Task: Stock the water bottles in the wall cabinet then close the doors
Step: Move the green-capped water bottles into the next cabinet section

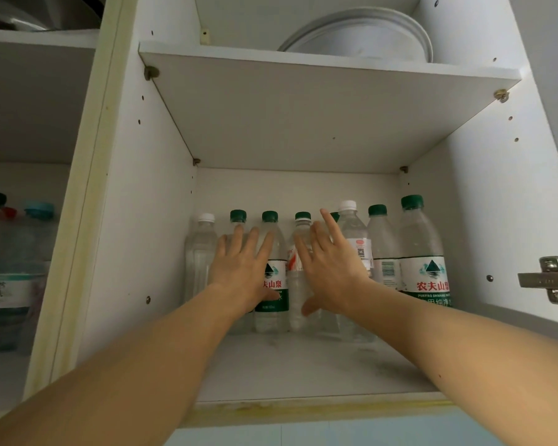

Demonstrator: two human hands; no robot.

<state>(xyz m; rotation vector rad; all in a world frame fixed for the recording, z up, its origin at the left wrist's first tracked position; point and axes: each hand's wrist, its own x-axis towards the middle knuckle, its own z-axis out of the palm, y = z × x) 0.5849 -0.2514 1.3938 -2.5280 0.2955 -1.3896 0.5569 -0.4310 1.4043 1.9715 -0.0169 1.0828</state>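
Several clear water bottles stand in a row at the back of the wall cabinet's lower shelf point(303, 368). Most have green caps and green labels, like the big one at the right point(424, 252); a white-capped bottle point(200, 252) stands at the left end and another point(351, 230) right of centre. My left hand point(242, 268) lies with straight fingers flat against the green-labelled bottles point(273, 304) left of centre. My right hand point(329, 268) is spread with straight fingers against a bottle with a red and white label point(298, 304) and its neighbours. Neither hand grips anything.
A white round dish point(368, 33) stands on the upper shelf point(303, 101). The left compartment holds more bottles point(16, 268). A metal door hinge point(554, 280) sticks out on the right wall. The doors are out of view. The shelf's front half is bare.
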